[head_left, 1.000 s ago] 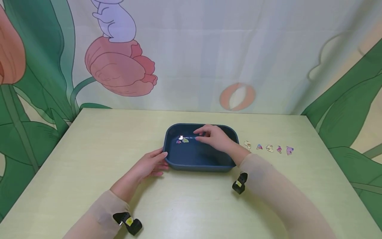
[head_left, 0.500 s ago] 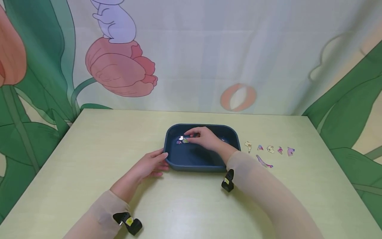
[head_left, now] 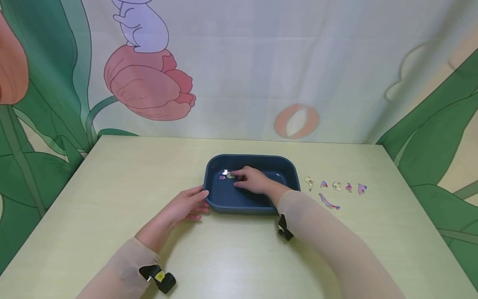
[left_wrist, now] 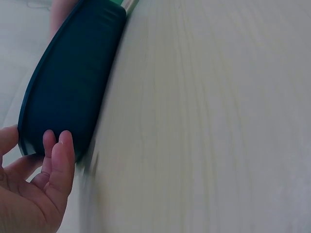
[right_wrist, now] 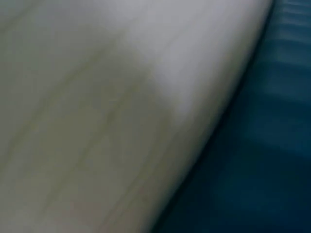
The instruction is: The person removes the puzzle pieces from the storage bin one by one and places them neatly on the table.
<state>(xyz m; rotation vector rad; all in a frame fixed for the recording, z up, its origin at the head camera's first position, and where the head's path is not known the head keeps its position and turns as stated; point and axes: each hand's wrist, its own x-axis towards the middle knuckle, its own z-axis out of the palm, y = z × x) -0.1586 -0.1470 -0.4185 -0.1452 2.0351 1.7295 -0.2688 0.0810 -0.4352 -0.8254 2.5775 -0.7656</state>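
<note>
Right hand, index finger outstretched, thumb apart, beside cut-outs at ten o'clock inside the blue tray, my head view, left hand gripping the tray's rim, eight o'clock, my left-wrist view, tray blurred at four o'clock, my right-wrist view.

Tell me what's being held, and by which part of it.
Left hand holds the blue tray by its near-left corner; right hand holds nothing visible.

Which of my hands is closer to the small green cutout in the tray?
Right. Your right hand is inside the navy tray, right beside the green cutout; your left hand holds the tray's left end.
</note>
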